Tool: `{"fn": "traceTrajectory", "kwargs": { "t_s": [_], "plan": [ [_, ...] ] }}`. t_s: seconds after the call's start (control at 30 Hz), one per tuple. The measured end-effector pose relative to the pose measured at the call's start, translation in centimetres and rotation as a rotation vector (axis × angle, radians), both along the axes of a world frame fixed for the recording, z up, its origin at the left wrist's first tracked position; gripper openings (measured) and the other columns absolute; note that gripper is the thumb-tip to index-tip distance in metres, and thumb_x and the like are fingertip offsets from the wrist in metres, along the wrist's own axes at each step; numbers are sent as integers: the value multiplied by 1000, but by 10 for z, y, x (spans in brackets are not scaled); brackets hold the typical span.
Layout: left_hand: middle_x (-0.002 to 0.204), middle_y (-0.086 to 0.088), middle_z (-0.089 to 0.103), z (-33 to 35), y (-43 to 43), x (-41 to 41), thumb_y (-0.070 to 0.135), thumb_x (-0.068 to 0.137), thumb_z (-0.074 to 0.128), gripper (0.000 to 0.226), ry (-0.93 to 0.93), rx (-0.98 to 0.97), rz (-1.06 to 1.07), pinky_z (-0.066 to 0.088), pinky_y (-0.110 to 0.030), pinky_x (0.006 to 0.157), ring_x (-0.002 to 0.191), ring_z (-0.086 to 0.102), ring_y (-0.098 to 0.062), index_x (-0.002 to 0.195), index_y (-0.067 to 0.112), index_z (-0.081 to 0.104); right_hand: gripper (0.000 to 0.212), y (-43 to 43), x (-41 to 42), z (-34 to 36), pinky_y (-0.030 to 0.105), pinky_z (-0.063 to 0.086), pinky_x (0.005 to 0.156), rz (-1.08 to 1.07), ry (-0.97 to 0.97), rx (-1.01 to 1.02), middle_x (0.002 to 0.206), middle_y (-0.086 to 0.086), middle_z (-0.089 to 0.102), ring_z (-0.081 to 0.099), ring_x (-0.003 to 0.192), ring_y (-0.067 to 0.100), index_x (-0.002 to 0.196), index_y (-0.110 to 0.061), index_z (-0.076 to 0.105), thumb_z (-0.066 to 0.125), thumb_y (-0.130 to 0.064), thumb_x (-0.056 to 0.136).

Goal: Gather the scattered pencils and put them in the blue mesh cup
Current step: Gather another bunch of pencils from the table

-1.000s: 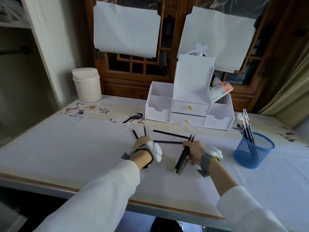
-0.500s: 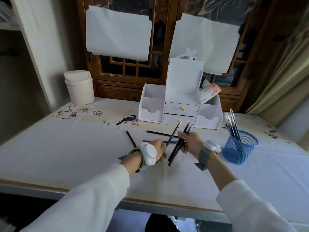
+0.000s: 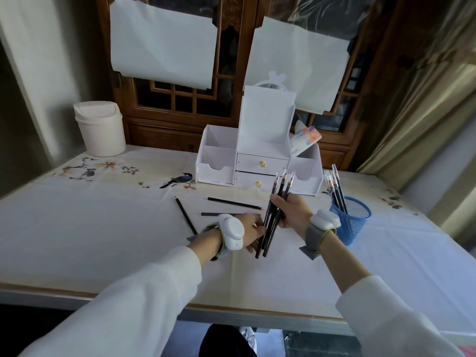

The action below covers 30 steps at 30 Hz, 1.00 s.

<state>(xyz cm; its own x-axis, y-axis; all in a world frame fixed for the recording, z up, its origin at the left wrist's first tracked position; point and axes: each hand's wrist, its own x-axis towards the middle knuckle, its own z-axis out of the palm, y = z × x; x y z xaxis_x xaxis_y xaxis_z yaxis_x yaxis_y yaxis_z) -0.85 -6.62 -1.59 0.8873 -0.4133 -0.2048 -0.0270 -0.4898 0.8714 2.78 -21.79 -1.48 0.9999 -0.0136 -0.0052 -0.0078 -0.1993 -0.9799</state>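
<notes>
Pencils are split three ways around the blue mesh cup [image 3: 353, 220]: a few stand inside it already [image 3: 334, 186], leaning on its far rim because the mesh wall props their upper ends; a bundle [image 3: 277, 210] of what look like three is held near the cup, on its left side; and three loose pencils lie flat on the table [image 3: 103, 228] farther to the cup's left, well apart from it. The right grip [image 3: 291, 212] is wrapped round the middle of the bundle, holding it tilted with the tips up and away from the person, probably so the sticks stay parallel and can drop into the cup point-up like the ones there. The left grip [image 3: 251, 231] meets the bundle's lower ends; it seems to be steadying or squaring them, but I cannot tell whether its fingers pinch a pencil or only touch. Of the loose ones, the long slanted pencil [image 3: 185, 215] lies farthest from the cup, while the upper pencil [image 3: 234, 203] and the lower pencil [image 3: 219, 214] lie nearer, the lower one partly hidden by the left wrist. Gathering before each trip to the cup saves reaches, so the work looks roughly half done.
</notes>
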Motion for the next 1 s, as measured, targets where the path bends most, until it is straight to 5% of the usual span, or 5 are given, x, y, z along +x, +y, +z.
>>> {"fn": "traceTrajectory", "kwargs": {
  "t_s": [0.13,0.37,0.57,0.83,1.0],
  "plan": [
    [111,-35,63,3,-8,3,15,97,46,31,3,-146,-39,53,-48,85,86,63,-35,113,-9,53,27,-11,-3,4,21,31,35,-10,-103,-43,55,7,53,40,39,18,69,-12,50,50,-21,94],
    [76,-8,66,0,-20,4,4,93,50,16,-49,-239,-89,58,-20,59,61,66,-13,84,17,56,24,-15,-16,11,12,41,47,-15,-236,-135,67,0,64,55,48,2,71,-17,61,52,-14,93],
    [94,-23,68,-4,-26,10,4,91,51,11,-150,-136,-81,55,-41,87,87,66,-31,84,8,59,11,-11,-25,13,14,53,64,53,-204,70,89,14,68,68,76,11,90,-3,56,46,-5,95],
    [107,-24,61,-29,-41,3,1,94,45,23,-228,-112,-51,46,0,60,90,63,-29,116,-3,51,20,8,-37,-8,36,52,77,4,-66,328,89,5,72,67,89,21,91,-12,56,38,-13,99],
    [78,-7,60,-35,-44,-1,2,95,41,8,-170,-141,-123,51,-9,60,67,58,-16,98,3,48,21,10,-40,-7,27,48,81,4,-91,295,83,3,71,64,85,19,91,-15,56,37,-14,99]
  ]
}}
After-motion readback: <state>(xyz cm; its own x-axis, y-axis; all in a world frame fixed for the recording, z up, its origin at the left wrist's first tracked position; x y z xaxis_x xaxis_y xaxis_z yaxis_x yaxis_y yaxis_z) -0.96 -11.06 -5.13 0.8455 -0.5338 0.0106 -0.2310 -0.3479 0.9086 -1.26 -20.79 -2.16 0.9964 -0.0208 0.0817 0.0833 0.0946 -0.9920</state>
